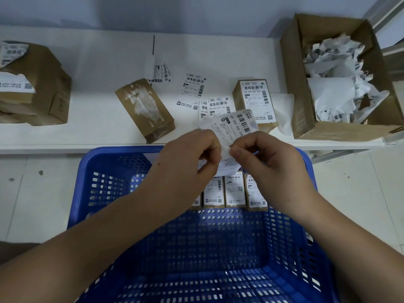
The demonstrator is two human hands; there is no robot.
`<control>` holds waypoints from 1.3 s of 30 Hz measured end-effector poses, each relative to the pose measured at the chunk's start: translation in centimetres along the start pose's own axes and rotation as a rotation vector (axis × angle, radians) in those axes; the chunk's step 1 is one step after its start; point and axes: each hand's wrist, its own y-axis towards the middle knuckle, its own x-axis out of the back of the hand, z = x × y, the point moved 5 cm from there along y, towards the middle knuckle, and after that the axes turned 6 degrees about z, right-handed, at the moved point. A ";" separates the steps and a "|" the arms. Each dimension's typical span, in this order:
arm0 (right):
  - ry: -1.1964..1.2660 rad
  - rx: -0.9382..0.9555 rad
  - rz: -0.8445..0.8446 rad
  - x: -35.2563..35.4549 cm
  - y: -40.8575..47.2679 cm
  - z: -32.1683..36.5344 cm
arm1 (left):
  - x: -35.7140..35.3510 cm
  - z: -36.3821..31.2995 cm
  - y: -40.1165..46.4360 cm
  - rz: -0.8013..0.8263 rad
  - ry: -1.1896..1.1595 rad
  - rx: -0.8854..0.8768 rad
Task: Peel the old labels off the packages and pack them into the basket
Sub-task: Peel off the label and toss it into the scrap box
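Above the far rim of the blue basket (122, 193), my left hand (192, 154) and my right hand (262, 154) both pinch the lower corner of a white barcode label (234, 125), which stands up toward the shelf. Several labelled brown packages (235, 190) stand in a row inside the basket, below my hands. On the white shelf (87, 66) lies a brown package (145, 109) with torn label residue on top. To the right of it stands a package with an intact label (255, 101). Loose labels (192, 89) lie between them.
A cardboard box (297, 84) at the right holds crumpled peeled labels and backing paper. A stack of brown packages (32, 84) sits at the left end of the shelf. A white paper note (227, 166) hangs on the basket's far wall. Pale floor surrounds the basket.
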 end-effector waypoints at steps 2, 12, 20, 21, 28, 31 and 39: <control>0.009 -0.002 0.000 0.0 0.1 0.0 | 0.0 0.1 0.0 0.006 0.004 -0.001; -0.035 0.004 0.027 0.8 0.4 0.1 | 0.0 0.3 0.3 0.029 0.120 -0.051; 0.086 0.069 0.131 0.4 0.6 -0.1 | -0.1 0.5 0.0 -0.025 0.030 -0.037; 0.073 0.078 0.137 0.5 0.6 -0.1 | 0.1 0.4 -0.1 -0.044 0.020 -0.044; 0.024 0.237 0.075 0.5 0.5 0.6 | 0.6 0.1 -0.1 -0.100 0.065 -0.115; -0.017 0.298 -0.006 1.0 0.5 0.8 | 0.3 0.1 -0.3 -0.073 0.046 -0.133; -0.182 0.433 -0.078 0.7 -0.3 1.2 | 0.4 0.1 -0.3 -0.107 -0.131 -0.053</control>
